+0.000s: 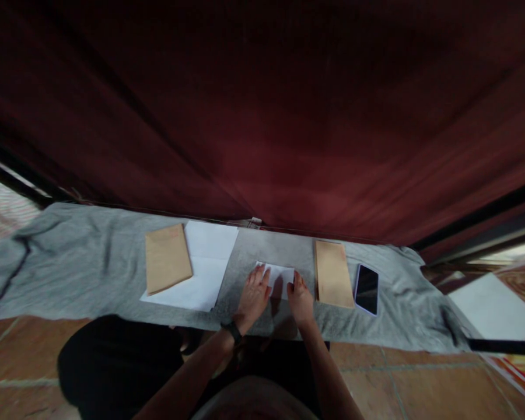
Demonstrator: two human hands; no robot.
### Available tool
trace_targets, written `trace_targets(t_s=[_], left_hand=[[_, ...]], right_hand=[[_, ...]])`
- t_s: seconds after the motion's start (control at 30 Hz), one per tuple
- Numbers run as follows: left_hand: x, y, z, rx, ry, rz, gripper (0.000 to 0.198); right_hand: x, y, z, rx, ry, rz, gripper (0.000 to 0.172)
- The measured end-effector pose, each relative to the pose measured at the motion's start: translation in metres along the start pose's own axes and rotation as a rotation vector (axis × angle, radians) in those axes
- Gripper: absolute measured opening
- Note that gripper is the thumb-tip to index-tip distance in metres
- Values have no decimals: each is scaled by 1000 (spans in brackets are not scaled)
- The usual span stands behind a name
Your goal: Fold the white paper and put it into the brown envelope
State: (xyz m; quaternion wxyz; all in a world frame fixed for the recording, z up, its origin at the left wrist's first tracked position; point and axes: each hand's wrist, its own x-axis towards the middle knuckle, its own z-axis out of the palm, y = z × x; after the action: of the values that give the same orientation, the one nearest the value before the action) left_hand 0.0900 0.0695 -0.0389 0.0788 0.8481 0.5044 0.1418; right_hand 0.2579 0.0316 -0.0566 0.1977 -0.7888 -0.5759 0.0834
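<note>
A small white paper (281, 275) lies flat on the grey cloth, between my two hands. My left hand (254, 293) rests on its left side with the fingers spread. At the paper's right edge is my right hand (300, 296), its fingers bent and close together; whether they grip the edge is too small to tell. Left of my hands, a brown envelope (168, 259) lies on large white sheets (210, 256). To the right of my right hand is a brown stack (333, 274), which looks like envelopes.
A phone (367, 289) with a dark screen lies right of the brown stack. Grey cloth (91, 256) covers the long narrow surface. A dark red curtain (280, 157) hangs along the far edge. A white panel (496, 306) stands off the right end.
</note>
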Motion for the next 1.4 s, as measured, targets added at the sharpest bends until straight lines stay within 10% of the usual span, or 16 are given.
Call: trace_targets(t_s=[0.63, 1.4], left_hand=[[-3, -1, 33, 128, -26, 75, 62], [0, 4, 25, 45, -14, 51, 57]], right_hand=[[-6, -29, 18, 161, 31, -245, 45], [-6, 8, 11, 38, 103, -297, 48]])
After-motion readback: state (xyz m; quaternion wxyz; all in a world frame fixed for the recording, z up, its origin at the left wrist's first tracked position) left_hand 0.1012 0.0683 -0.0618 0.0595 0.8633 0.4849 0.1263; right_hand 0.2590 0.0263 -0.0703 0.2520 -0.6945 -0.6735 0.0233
